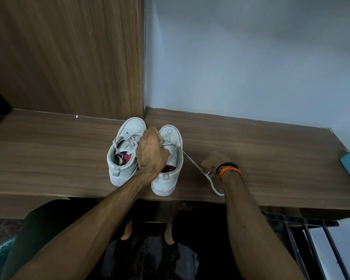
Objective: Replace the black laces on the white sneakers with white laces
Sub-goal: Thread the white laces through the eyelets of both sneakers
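L hand [152, 152] clamps down on right sneaker [168, 160] beside its mate [123, 150] on tabletop [49, 150], R hand [214, 160] (blurred) pinching white lace [192, 160] taut w/ tail limp; soft, light cord, prob. best gripped near tip.

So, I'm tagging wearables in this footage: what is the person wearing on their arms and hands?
Both forearms are bare, with no sleeves and no gloves in view. The right wrist carries a black band with an orange thread bracelet wound just below it. The left hand and its wrist show nothing worn. The right hand is motion-blurred, so any rings cannot be made out.
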